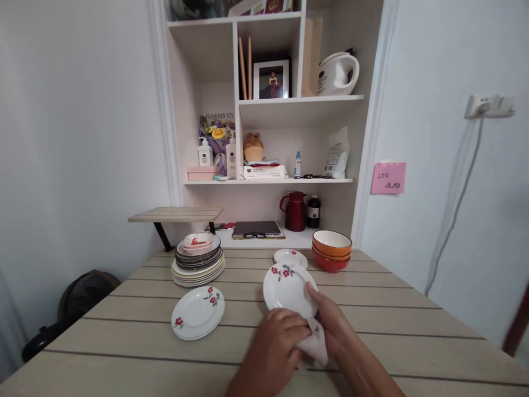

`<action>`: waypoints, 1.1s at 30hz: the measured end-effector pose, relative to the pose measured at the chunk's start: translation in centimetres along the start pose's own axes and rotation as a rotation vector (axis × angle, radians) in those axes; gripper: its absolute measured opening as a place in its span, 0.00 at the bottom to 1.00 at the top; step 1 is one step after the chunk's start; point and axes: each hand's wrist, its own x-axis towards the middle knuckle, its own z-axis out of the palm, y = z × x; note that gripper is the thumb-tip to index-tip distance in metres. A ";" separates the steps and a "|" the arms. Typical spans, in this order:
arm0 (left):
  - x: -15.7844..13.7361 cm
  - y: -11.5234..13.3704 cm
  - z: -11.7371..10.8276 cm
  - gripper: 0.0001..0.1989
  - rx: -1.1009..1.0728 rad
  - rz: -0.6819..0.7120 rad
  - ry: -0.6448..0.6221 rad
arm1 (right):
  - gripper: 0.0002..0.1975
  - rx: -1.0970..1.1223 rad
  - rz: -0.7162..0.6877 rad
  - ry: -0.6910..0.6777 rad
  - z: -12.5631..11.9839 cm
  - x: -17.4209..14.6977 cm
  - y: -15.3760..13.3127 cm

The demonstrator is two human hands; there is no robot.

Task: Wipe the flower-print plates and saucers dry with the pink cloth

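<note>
A white plate with red flowers (289, 289) is held up, tilted, over the middle of the table. My right hand (330, 320) grips its right edge, thumb on the upper face. Closed round a white cloth (316, 344), my left hand (279, 342) presses at the plate's lower edge. Another flowered plate (285, 256) lies flat just behind the held one. To the left rests a short stack of matching flowered plates (197, 314).
Behind that stack stands a taller pile of plates (198, 273) topped with small dishes. Orange and red bowls (332, 253) are nested at the back right. A small raised wooden shelf (176, 214) overhangs the back left. A red jug (295, 212) stands in the shelving.
</note>
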 end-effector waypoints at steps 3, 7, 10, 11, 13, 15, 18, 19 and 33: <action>0.2 -0.1 0.1 0.23 0.023 -0.021 0.034 | 0.23 0.040 -0.030 0.007 0.0 -0.1 -0.6; 0.2 -0.4 -0.2 0.22 0.054 -0.095 0.050 | 0.20 -0.025 -0.072 0.026 0.3 0.0 0.3; 0.0 -0.5 -0.5 0.21 0.071 -0.143 0.045 | 0.17 -0.081 -0.074 -0.001 0.6 0.0 1.4; 0.0 -0.5 -0.6 0.20 0.072 -0.141 0.038 | 0.17 -0.087 -0.066 -0.015 0.6 0.0 1.7; -0.1 -0.4 -0.6 0.21 0.060 -0.104 0.012 | 0.17 -0.088 -0.057 -0.029 0.6 0.1 1.9; -0.1 -0.2 -0.6 0.21 0.041 -0.049 -0.011 | 0.18 -0.075 -0.048 -0.006 0.3 0.3 1.6; -0.1 0.1 -0.3 0.21 0.017 0.016 -0.025 | 0.22 -0.009 -0.010 0.016 -0.4 0.6 0.5; 0.0 0.1 -0.2 0.21 0.014 0.021 -0.017 | 0.23 0.014 -0.003 0.009 -0.5 0.7 0.2; 0.0 -0.3 -0.7 0.18 0.049 -0.068 -0.010 | 0.16 -0.111 -0.030 0.000 0.6 0.1 1.7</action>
